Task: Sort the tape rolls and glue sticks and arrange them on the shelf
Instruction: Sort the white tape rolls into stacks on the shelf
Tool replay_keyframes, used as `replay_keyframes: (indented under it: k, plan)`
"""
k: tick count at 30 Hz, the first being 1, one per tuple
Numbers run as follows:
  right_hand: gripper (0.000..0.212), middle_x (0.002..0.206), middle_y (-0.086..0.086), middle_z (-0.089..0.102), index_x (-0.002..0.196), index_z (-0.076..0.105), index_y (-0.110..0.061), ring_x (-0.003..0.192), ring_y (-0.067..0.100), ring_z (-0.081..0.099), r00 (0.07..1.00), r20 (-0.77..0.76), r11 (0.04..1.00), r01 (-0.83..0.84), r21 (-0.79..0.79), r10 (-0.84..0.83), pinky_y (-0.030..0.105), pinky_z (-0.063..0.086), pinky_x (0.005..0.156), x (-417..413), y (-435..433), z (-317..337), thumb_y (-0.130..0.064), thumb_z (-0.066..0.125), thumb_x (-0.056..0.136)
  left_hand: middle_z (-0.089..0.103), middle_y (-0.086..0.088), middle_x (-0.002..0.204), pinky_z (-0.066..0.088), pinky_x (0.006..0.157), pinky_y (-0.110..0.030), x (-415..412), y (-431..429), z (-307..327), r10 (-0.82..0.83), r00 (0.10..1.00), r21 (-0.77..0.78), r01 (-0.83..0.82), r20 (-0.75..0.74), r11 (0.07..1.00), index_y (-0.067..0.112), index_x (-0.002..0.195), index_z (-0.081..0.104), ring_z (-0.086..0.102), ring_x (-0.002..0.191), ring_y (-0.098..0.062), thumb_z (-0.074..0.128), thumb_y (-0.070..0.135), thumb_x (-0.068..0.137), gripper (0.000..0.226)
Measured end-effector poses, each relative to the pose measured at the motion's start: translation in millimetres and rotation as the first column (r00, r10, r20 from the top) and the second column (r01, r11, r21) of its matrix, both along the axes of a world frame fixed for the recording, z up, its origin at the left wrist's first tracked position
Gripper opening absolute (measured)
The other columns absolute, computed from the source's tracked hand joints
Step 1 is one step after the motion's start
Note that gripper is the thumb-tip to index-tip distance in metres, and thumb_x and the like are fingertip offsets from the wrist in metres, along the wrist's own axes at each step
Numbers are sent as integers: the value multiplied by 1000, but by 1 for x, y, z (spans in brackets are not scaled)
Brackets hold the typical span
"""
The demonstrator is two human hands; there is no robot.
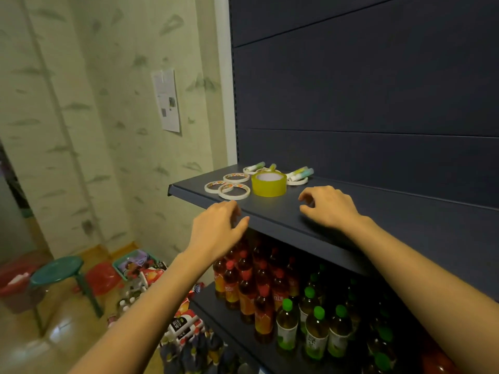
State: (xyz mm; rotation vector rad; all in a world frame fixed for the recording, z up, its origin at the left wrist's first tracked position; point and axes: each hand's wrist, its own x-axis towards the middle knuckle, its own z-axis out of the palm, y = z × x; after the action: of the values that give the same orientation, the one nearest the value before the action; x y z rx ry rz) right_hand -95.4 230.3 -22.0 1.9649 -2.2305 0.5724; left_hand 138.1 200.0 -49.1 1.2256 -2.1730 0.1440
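A: Both of ours are empty. Left grip is loosely curled at the front lip of the shelf. Right grip is loosely curled over the shelf, just right of the yellow roll. Neither touches stock.

B: Where's the stock?

A: All mixed at the shelf's left end. White rolls lie flat, front-left of the yellow roll. Glue sticks lie on their sides behind it, toward the back panel. Two more at the right seem to lie across another white roll.

B: Risks, then. One: the sticks are round and lying down. If we nudge them, they'll likely roll. Pulling the roll from under them would tip them off.

A: Two: the front white rolls sit near the left end and the front lip. If our left grip comes in low, we could push one over the edge, onto the bottles below or the floor.

B: Three: one stick is half hidden behind the yellow roll. We can't tell how it lies, so reaching over blind may knock it.

A: We'd lift the sticks first, one by one, then slide the rolls inward, never outward.
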Motion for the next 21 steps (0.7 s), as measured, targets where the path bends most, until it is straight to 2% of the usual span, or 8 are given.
replay_keyframes:
  k: [5,9,12,15,18,21]
  plan:
    - [26,112,-1,65,113,63,-28,105,26,58,979,157,985,148,-89,-132,32,41,77,-13,-56,-1,-30,51,90,64,7,92,48,71,-31,-11,-49,6,-65,993,-42,61,-101,997,22,91,60,58,89,-14,52,40,89,20]
    - [25,116,4,63,111,63,-26,105,30,58,934,259,955,279,-102,-245,34,42,74,-34,-103,3,-31,51,90,53,13,81,36,63,-27,-25,-100,15,-107,985,-61,100,-135,993,24,87,60,52,80,-10,54,39,87,16]
    - [30,120,9,60,116,60,-21,108,30,56,874,366,932,360,-47,-319,35,43,76,-52,-136,6,-36,50,92,57,11,84,34,64,-26,-39,-139,26,-152,981,-61,146,-121,987,23,88,60,53,84,-11,54,37,88,16]
    - [44,126,13,54,123,53,-13,113,32,53,800,453,906,421,44,-394,36,42,81,-68,-169,7,-44,51,92,65,6,89,39,64,-28,-49,-175,38,-219,971,-86,211,-96,974,21,89,61,57,86,-14,53,37,89,18]
    - [55,126,15,55,125,52,-7,113,33,54,743,496,879,467,98,-450,35,43,82,-82,-196,7,-49,53,90,63,7,86,38,62,-25,-56,-204,50,-283,954,-105,273,-99,956,19,90,62,54,81,-13,54,36,89,19]
    - [60,121,15,60,120,57,-5,109,32,58,723,497,872,456,178,-480,35,46,82,-93,-212,3,-56,50,89,57,11,82,38,63,-24,-68,-227,54,-337,938,-107,327,-83,939,19,91,62,51,79,-10,54,34,90,18]
